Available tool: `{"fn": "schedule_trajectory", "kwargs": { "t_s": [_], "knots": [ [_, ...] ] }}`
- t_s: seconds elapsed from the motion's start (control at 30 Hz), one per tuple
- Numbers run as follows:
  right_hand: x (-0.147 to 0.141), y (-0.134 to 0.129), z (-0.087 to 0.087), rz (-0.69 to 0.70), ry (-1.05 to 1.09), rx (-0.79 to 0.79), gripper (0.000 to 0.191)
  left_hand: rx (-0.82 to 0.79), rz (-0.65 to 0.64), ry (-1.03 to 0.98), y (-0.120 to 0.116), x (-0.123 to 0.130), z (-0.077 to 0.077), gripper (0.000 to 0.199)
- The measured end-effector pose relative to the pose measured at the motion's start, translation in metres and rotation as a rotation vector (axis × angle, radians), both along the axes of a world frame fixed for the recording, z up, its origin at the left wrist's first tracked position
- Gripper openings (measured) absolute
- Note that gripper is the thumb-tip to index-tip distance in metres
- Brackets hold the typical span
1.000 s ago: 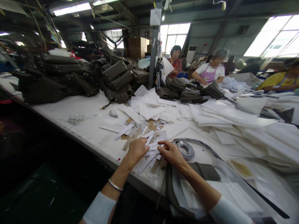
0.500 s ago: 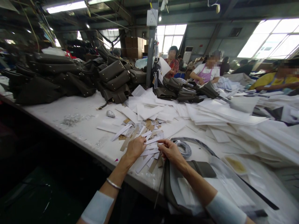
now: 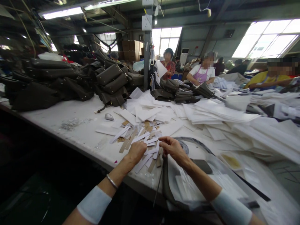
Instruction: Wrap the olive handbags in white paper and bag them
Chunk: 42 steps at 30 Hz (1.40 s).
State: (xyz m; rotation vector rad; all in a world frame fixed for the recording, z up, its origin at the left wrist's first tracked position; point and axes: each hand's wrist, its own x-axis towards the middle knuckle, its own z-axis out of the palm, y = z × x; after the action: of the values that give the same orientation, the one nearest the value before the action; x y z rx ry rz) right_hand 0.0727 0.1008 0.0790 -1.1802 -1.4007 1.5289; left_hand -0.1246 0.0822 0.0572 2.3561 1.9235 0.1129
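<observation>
My left hand [image 3: 137, 151] is closed, its fingertips at a heap of paper strips [image 3: 140, 137] on the table. Anything inside that fist is hidden. To its right, my right hand [image 3: 172, 150] has index finger and thumb close together and the other fingers curled; what they hold, if anything, is too small to make out. A small gap separates the two hands. Under my right hand and forearm lies a dark olive bag [image 3: 166, 184], partly covered by white sheets [image 3: 187, 187]. A thin dark strip [image 3: 158, 184] hangs from near my right fingers past the table edge.
Dark bags [image 3: 110, 78] are piled along the back left. White sheets [image 3: 220, 112] spread over the right side. A coil of grey cord [image 3: 184, 147], a shallow tray [image 3: 231, 161], small shiny bits [image 3: 72, 123] and a post [image 3: 147, 56] stand around. Co-workers [image 3: 201, 73] are behind.
The view has shifted slightly, so the scene sits a little further left. The white strip between my fingertips is gone from there; one now shows just above my left hand. Both hands remain close together.
</observation>
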Motion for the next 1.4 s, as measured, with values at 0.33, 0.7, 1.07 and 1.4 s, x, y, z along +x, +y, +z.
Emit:
{"fn": "schedule_trajectory", "kwargs": {
  "t_s": [0.33, 0.7, 1.07, 1.4],
  "knots": [
    [0.022, -0.016, 0.001, 0.163, 0.148, 0.023, 0.052, -0.28, -0.009, -1.022, -0.013, 0.006, 0.026, 0.032],
    [0.107, -0.053, 0.013, 0.168, -0.14, 0.526, 0.006, -0.857, -0.12, -1.376, -0.021, 0.098, 0.02, 0.035],
    [0.21, -0.062, -0.006, -0.082, -0.438, 0.363, 0.017, 0.013, -0.181, -0.342, 0.066, 0.126, 0.01, 0.037],
    [0.205, -0.091, -0.006, 0.079, -0.317, 0.214, 0.011, -0.05, -0.14, -0.218, 0.08, 0.141, -0.007, 0.024]
  ]
}}
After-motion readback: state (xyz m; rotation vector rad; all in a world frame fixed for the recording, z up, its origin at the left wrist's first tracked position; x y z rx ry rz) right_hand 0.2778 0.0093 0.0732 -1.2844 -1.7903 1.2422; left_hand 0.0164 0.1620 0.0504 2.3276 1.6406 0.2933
